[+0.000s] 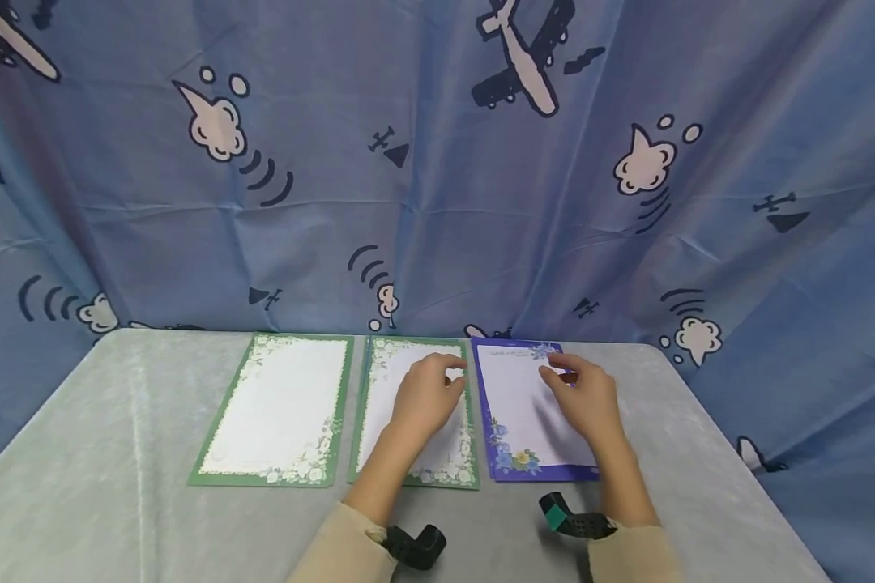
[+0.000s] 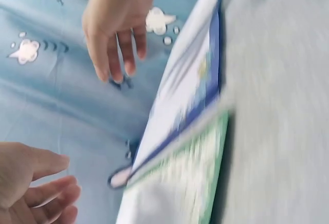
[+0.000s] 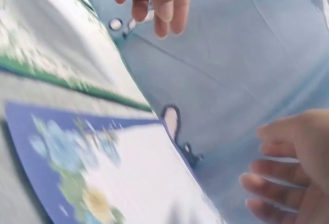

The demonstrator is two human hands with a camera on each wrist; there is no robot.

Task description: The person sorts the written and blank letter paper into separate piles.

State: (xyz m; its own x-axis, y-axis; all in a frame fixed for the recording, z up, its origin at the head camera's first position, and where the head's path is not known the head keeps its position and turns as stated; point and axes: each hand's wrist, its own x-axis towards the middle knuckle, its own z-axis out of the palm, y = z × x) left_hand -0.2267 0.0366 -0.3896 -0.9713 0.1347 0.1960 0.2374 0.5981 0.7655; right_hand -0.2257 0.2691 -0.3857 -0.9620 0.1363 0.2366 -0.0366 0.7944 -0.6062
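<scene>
Behind the far edge of the table (image 1: 80, 453) hangs the curtain (image 1: 437, 178). On the far part of the tabletop three sheets lie side by side in a row: the left sheet (image 1: 277, 409), the middle sheet (image 1: 437, 449) and the right sheet (image 1: 521, 413), narrow gaps between them, their far ends along the table's far edge. The left hand (image 1: 426, 394) is above the middle sheet; the right hand (image 1: 589, 398) is above the right side of the right sheet. Nearer than the sheets are the left wrist camera (image 1: 414, 548) and right wrist camera (image 1: 576, 521).
</scene>
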